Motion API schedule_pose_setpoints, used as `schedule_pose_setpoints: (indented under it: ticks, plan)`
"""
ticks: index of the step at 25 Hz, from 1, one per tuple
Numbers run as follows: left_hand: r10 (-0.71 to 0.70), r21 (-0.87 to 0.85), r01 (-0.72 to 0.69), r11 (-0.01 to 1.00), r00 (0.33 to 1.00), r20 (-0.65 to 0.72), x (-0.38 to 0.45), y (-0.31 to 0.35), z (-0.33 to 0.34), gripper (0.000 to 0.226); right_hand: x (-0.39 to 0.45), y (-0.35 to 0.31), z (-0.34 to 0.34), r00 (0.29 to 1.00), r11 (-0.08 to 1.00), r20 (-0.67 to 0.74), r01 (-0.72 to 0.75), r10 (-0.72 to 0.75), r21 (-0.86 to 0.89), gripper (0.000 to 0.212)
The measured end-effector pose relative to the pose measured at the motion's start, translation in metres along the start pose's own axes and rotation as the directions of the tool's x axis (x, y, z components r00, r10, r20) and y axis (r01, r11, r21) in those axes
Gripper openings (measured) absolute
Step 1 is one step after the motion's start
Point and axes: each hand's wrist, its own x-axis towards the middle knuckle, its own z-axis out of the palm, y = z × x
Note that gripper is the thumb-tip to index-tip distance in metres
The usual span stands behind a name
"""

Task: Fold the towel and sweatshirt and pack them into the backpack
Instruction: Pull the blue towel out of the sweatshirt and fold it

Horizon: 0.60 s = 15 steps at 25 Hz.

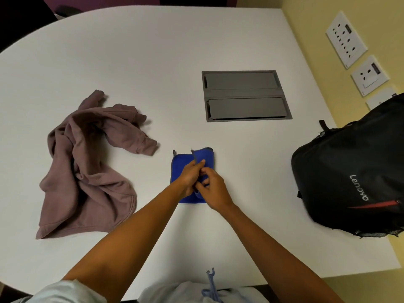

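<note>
Even soft light, faint shadows, wide-angle edge bending, slight blur.

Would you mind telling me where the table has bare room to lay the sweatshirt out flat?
The widest bare stretch is the far table, beyond the sweatshirt and left of the grey hatch. A smaller patch lies between the towel and backpack. The near middle is crowded by both arms.

A white table (153, 51) with a rounded far edge fills most of the view, and a grey hatch (246, 96) — two flat lids side by side — is set flush into its top. On the yellow wall (306, 22) to the right hang two white socket plates (346, 39) — the larger one above the smaller.
</note>
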Motion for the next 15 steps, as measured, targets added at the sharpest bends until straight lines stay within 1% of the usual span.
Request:
schedule_pose_setpoints:
  ticks: [2, 5, 6, 8, 9, 10, 11, 12, 13, 15]
  plan:
    - [-0.004, 0.067, 0.007, 0.998, 0.999, -0.046, 0.003, 0.000, -0.010, 0.036, -0.005, 0.004, 0.002, 0.999, 0.998, 0.002, 0.042, -0.042, 0.036, 0.029]
    - [0.044, 0.167, -0.039, 0.985, 0.999, -0.026, 0.003, 0.002, -0.022, 0.042, -0.008, 0.011, 0.001, 0.992, 0.996, -0.092, 0.087, -0.086, 0.016, 0.027]
    - [0.068, 0.172, -0.064, 0.983, 0.998, -0.015, -0.001, 0.004, -0.025, 0.041, -0.007, 0.014, 0.000, 0.989, 0.996, -0.118, 0.087, -0.087, 0.003, 0.027]
    - [0.090, 0.119, -0.089, 0.989, 0.996, -0.002, -0.007, 0.005, -0.036, 0.037, -0.004, 0.018, 0.001, 0.986, 0.995, -0.136, 0.095, -0.098, -0.028, 0.028]
    - [0.090, 0.075, -0.090, 0.993, 0.996, 0.004, -0.009, 0.002, -0.044, 0.035, -0.003, 0.022, 0.002, 0.988, 0.993, -0.115, 0.098, -0.105, -0.062, 0.029]
    - [0.080, 0.033, -0.080, 0.996, 0.997, 0.009, -0.011, -0.001, -0.055, 0.034, -0.001, 0.026, 0.004, 0.993, 0.988, -0.059, 0.099, -0.106, -0.116, 0.032]
    - [0.059, 0.010, -0.059, 0.998, 0.998, 0.010, -0.013, -0.006, -0.066, 0.034, 0.000, 0.032, 0.007, 0.995, 0.976, 0.028, 0.097, -0.093, -0.193, 0.036]
    - [0.036, 0.014, -0.036, 0.999, 0.999, 0.001, -0.015, -0.011, -0.077, 0.041, 0.001, 0.038, 0.011, 0.990, 0.952, 0.122, 0.100, -0.067, -0.290, 0.040]
    - [0.018, 0.043, -0.017, 0.999, 0.999, -0.028, -0.016, -0.016, -0.086, 0.053, 0.000, 0.043, 0.014, 0.980, 0.920, 0.197, 0.110, -0.036, -0.375, 0.044]
    - [0.034, 0.092, -0.025, 0.995, 0.994, -0.102, -0.010, -0.024, -0.098, 0.079, -0.003, 0.050, 0.020, 0.965, 0.877, 0.262, 0.134, -0.010, -0.462, 0.049]
